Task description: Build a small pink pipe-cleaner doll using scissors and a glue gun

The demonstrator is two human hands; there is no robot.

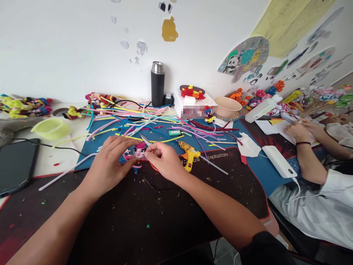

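A small pipe-cleaner doll (139,151) with a painted face, a pink top and blue parts is above the dark mat. My left hand (110,162) is closed around it, thumb below and fingers above. Right beside the face, my right hand (162,158) pinches with thumb and forefinger; what lies between the fingertips is too small to make out. A pointed scissors blade (145,139) shows behind my right hand, and a bit of red handle shows below it. Whether that hand touches the scissors is hidden. To its right lies a yellow glue gun (190,155) with a glue stick in it.
Loose pipe cleaners (132,121) cover the blue mat behind my hands. At the back stand a black thermos (157,86), a white box (182,103) and a beige bowl (228,107). A phone (18,165) lies left; a power bank (280,161) and a co-worker's arm (310,158) are right.
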